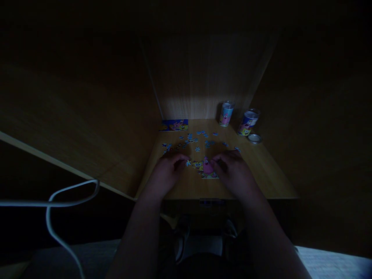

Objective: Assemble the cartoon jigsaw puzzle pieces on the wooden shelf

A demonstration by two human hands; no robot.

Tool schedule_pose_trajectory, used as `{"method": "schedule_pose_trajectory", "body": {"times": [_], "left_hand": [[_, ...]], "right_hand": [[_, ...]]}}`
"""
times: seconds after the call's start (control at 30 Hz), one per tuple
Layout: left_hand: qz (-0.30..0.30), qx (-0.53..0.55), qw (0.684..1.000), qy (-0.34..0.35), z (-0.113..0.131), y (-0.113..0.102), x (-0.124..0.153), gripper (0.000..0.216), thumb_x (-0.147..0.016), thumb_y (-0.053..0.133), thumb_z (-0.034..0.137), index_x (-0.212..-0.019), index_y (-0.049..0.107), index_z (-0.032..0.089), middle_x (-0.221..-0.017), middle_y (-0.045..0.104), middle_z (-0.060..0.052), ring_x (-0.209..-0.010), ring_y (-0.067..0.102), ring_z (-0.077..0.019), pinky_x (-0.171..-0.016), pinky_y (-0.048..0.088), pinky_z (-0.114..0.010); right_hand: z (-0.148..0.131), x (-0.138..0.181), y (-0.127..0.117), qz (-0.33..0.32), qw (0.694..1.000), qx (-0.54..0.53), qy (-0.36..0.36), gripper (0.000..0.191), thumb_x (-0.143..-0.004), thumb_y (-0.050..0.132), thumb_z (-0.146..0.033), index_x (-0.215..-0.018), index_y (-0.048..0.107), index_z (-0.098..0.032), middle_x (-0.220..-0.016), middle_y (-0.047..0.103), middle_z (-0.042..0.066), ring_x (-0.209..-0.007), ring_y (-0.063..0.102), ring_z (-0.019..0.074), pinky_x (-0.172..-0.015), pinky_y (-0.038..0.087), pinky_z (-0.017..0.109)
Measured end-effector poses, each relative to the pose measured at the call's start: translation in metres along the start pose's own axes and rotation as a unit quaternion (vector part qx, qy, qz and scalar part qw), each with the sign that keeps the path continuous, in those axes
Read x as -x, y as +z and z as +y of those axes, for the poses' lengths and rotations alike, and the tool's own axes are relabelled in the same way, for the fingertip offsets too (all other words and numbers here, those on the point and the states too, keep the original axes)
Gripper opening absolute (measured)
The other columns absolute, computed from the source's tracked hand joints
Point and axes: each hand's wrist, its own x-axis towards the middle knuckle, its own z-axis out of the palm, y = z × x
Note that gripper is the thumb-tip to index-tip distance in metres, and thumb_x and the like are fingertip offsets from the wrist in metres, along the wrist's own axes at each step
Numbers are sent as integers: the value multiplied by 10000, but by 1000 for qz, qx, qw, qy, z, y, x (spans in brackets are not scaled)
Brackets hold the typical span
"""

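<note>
On the wooden desk top lies a partly joined jigsaw puzzle [207,168] with a yellow figure and a pink one. To its left, my left hand [171,166] pinches a small jigsaw piece [188,163] between thumb and forefinger, apart from the joined part. My right hand [231,166] is at the puzzle's right side, its thumb and forefinger closed on the edge by the pink figure. Its other fingers are curled and partly hidden. Several loose jigsaw pieces [190,139] are scattered beyond both hands. The picture is dark, so small details are unclear.
A cartoon picture sheet [174,125] lies at the back left. Two clear-topped cans [226,114] [248,123] stand at the back right, with a round lid [254,138] beside the nearer one. Wooden panels enclose the desk [267,174]. A white cable [69,202] hangs at left.
</note>
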Motion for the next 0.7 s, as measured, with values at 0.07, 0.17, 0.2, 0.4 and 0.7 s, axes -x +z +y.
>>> {"method": "schedule_pose_trajectory", "body": {"times": [0.07,0.17,0.2,0.4,0.7], "left_hand": [[-6,5,1000,3,-2,1,0,198,-1068,646,199,-1110,821,283,-1148,873,-11,-1079,831,-236,-1003,654,-398],[-10,4,1000,13,-4,2,0,205,-1066,644,186,-1126,813,284,-1156,869,-12,-1085,827,-234,-1014,649,-407],[-10,3,1000,16,-4,2,1,206,-1064,645,181,-1125,813,284,-1156,869,-14,-1089,826,-234,-1017,649,-410],[-19,-4,999,32,-3,3,0,227,-1058,649,161,-1132,825,286,-1161,869,-16,-1106,819,-236,-1013,653,-407],[-15,-16,995,93,-4,4,-2,263,-1042,688,123,-1148,854,298,-1160,860,-20,-1130,792,-241,-1082,618,-442]], "right_hand": [[0,0,0,-1,1000,-1,0,184,-1090,679,-312,-927,750,-265,-967,811,66,-970,701,290,-962,495,444],[-1,-1,-1,-2,1000,2,-3,195,-1095,675,-316,-919,743,-264,-956,807,61,-961,700,287,-958,493,445],[-1,-1,-1,-1,1000,4,-4,195,-1093,679,-317,-918,743,-262,-952,805,61,-958,697,287,-957,492,446],[-1,-1,1,-2,1000,8,-7,200,-1096,667,-316,-925,754,-258,-960,806,70,-968,700,283,-947,500,441],[0,0,1,-2,1000,2,-13,160,-1086,689,-280,-941,751,-254,-955,807,54,-964,702,281,-957,491,436]]}}
